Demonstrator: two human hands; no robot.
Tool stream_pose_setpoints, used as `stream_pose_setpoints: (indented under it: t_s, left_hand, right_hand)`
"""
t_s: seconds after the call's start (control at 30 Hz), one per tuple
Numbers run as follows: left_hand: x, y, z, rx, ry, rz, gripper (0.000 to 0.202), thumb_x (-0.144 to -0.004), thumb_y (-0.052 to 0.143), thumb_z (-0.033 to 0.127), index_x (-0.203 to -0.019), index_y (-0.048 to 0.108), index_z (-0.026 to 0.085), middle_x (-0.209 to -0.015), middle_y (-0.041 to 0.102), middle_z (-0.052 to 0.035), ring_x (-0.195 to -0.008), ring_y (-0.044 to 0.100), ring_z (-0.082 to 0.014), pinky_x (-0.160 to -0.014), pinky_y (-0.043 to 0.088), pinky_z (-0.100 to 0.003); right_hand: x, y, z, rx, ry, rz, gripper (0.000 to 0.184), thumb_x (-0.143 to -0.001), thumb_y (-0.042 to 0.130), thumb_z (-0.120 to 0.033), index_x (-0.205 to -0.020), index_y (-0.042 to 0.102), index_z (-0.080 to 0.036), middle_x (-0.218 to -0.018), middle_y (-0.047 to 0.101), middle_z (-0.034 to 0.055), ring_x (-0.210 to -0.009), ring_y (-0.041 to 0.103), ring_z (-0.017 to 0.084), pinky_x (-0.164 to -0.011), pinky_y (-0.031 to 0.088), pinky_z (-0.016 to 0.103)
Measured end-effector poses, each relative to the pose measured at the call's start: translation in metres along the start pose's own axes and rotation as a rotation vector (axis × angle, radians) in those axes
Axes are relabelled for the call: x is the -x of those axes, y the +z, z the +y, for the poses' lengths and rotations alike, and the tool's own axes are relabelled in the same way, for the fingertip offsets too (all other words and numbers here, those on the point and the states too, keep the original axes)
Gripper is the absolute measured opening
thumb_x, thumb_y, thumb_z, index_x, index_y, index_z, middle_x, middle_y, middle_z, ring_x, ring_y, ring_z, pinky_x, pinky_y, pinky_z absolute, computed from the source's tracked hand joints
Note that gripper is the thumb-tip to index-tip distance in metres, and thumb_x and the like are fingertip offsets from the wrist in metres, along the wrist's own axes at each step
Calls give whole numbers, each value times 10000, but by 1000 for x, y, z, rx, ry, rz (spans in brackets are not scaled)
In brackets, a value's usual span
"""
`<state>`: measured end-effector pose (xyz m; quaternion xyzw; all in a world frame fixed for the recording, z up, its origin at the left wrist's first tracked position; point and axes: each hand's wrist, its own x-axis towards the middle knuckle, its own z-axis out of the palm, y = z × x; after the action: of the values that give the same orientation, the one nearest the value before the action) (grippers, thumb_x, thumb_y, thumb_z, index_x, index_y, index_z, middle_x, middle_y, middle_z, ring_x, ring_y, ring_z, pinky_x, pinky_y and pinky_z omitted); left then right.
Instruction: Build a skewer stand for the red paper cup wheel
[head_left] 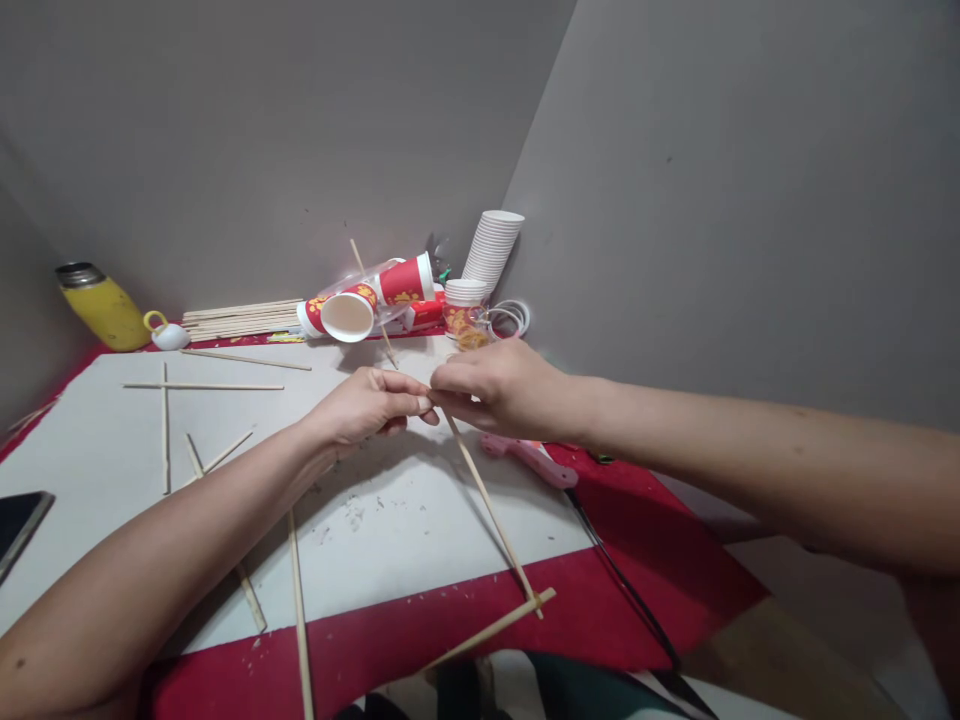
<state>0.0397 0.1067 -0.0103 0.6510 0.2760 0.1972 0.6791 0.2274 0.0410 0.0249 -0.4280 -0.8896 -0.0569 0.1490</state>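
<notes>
My left hand (379, 402) and my right hand (504, 385) meet above the white board, both with pinched fingers. Between them is the upper end of a thin wooden stick (487, 498); the exact grip point is hidden by the fingers. The stick slants down toward me and crosses a second wooden stick (491, 632), with a yellowish band or binding (538, 601) at the crossing. Just beyond my left fingers, another stick (358, 257) rises past the paper cups; whether it touches my hand I cannot tell. A pink corded tool (529, 458) lies under my right wrist.
Crossed sticks (202, 386) lie at left on the white board (375, 555), over red cloth (607, 600). Behind stand red paper cups (405, 280), a white cup stack (491, 250), rubber bands (472, 338), a stick bundle (240, 320) and a yellow bottle (105, 310). A phone (19, 525) is at left.
</notes>
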Motion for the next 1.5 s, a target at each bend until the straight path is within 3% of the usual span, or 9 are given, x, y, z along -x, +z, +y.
stream_pose_setpoints:
  t_s: [0.13, 0.23, 0.43, 0.57, 0.7, 0.83, 1.0, 1.27, 1.5]
  left_hand:
    - [0, 0, 1, 35, 19, -6, 172, -680, 744, 258, -761, 727, 107, -736, 699, -50, -482, 394, -52, -459, 261, -216]
    - [0, 0, 1, 64, 17, -2, 186, -669, 760, 248, -776, 720, 101, -724, 700, -57, -480, 398, -51, -459, 260, -214]
    - [1, 0, 3, 99, 23, 2, 206, -670, 774, 256, -813, 720, 117, -722, 710, -56, -473, 411, -48, -459, 260, -209]
    - [2, 0, 4, 111, 40, -14, 208, -676, 780, 270, -812, 724, 123, -718, 709, -51, -478, 409, -48, -462, 259, -210]
    - [1, 0, 2, 84, 41, -44, 194, -701, 773, 269, -828, 730, 128, -725, 713, -51, -489, 427, -53, -462, 277, -209]
    - [1, 1, 3, 80, 33, -62, 180, -711, 768, 257, -833, 728, 130, -711, 717, -49, -482, 431, -55, -456, 285, -205]
    - [3, 1, 7, 60, 24, -29, 158, -715, 763, 246, -813, 728, 127, -717, 719, -46, -480, 425, -50, -454, 288, -202]
    - [2, 2, 5, 22, -6, -12, 129, -722, 745, 225, -787, 737, 113, -715, 714, -45, -477, 421, -44, -452, 282, -196]
    - [2, 3, 5, 3, -16, 8, 106, -728, 721, 201, -781, 743, 112, -698, 703, -37, -479, 409, -43, -457, 287, -191]
  right_hand:
    - [19, 5, 0, 126, -168, 50, 257, -916, 425, -171, -741, 612, -194, -615, 560, 16, -563, 410, 130, -521, 255, 273]
    - [32, 12, -3, 1, -128, 105, 244, -950, 434, -191, -829, 647, -189, -714, 632, 51, -639, 504, 143, -586, 359, 268]
    - [42, 24, -11, -719, 282, 212, 149, -895, 614, -307, -806, 628, -188, -881, 636, 59, -783, 563, 145, -671, 468, 265]
    - [39, 31, -4, -1291, 636, 77, 251, -793, 732, -387, -818, 614, -167, -715, 571, -15, -581, 486, 81, -487, 393, 191]
    - [26, 31, 21, -1682, 756, -205, 282, -677, 806, -306, -757, 594, -138, -610, 575, -29, -515, 515, 69, -462, 419, 175]
    - [2, 20, 41, -1662, 742, -449, 242, -672, 784, -244, -669, 575, -123, -518, 549, -38, -380, 407, 27, -347, 277, 129]
    - [-29, 2, 43, -1484, 722, -601, 172, -690, 735, -181, -643, 584, -113, -471, 507, -46, -355, 363, 19, -329, 208, 122]
    - [-38, -15, 22, -1069, 803, -484, 221, -816, 570, -67, -600, 587, -108, -479, 536, -17, -375, 425, 36, -369, 278, 154]
    - [-43, -17, 11, -933, 880, -467, 291, -870, 523, -74, -587, 568, -123, -501, 528, -16, -384, 404, 36, -385, 266, 179]
